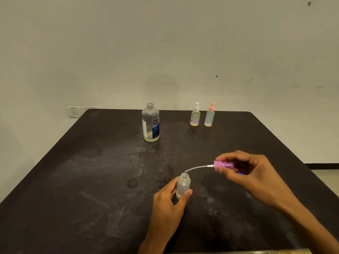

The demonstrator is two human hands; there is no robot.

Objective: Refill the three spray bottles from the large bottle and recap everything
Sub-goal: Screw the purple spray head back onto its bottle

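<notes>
Purple spray cap [222,165] pinched sideways by the right hand [245,169], its thin tube [198,168] held just above the open small bottle [183,186], gripped upright on the worktop [73,180] by the left hand [169,200], uncapped large bottle [150,123] and two capped spray bottles [195,116] stood well apart behind.

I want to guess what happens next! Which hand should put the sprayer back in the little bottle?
Probably the right hand: it already pinches the purple spray cap, tube tip near the small clear open bottle, which the left hand grips.
</notes>
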